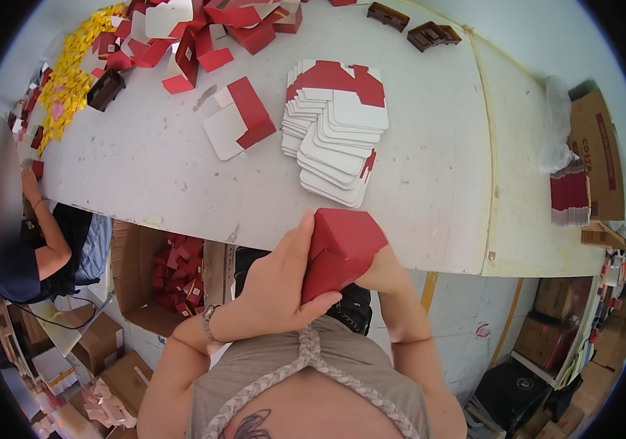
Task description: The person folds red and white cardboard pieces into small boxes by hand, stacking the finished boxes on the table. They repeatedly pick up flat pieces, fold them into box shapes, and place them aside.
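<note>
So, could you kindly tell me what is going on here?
A person holds a red box just off the table edge, with the left hand around its left side and the right hand at its right, fingers largely hidden. On the table ahead lie a stack of flat cartons, a single red-and-white carton and, farther left, a heap of open red boxes. A co-worker's hand shows at the far left.
</note>
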A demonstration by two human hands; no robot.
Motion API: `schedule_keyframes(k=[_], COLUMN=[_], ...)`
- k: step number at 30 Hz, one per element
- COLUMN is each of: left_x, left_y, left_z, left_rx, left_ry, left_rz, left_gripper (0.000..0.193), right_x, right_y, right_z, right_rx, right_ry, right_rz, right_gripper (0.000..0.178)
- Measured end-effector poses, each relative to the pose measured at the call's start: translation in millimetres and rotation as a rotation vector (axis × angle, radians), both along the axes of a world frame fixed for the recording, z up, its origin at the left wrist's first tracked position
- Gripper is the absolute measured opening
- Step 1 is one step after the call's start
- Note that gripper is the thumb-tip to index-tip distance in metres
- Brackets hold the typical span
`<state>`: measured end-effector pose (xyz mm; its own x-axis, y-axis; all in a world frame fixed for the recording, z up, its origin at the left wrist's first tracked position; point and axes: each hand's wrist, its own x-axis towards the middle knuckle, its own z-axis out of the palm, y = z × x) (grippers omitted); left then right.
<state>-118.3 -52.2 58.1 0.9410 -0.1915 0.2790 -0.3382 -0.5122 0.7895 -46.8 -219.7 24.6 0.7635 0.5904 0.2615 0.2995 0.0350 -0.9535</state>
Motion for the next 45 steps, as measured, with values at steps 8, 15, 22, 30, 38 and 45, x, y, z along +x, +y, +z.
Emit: schedule_keyframes(k=[8, 15, 22, 30, 38, 45], left_x=[24, 17, 128, 114, 101, 42], left_y=[17, 6, 86, 36, 28, 15], left_z=[20, 21, 16, -18, -40, -11], left_rx=[0.072, 0.149, -0.162, -0.329, -0.768, -0.427], left_ry=[0.000, 0.136, -0.086, 0.188, 0.063, 0.139], left_rz=[-0.117, -0.027, 0.368, 0.228, 0.370, 0.224], left_gripper=[0.095, 0.096, 0.087, 0.079, 0.052, 0.034], right_x=[-8, -20, 50, 179, 94, 22], right_y=[12, 20, 5, 8, -35, -22], right_z=[-17, -13, 12, -38, -8, 17], right_rx=[0.134, -0.066, -0.542, -0.873, -0.154, -0.178], right_ry=[0.203, 0.126, -0.028, -0.218, 0.335, -0.189], right_rz=[-0.189, -0.208, 0.001, -0.821, -0.241, -0.378], right_gripper=[0.037, 0.034, 0.036, 0.043, 0.049, 0.065])
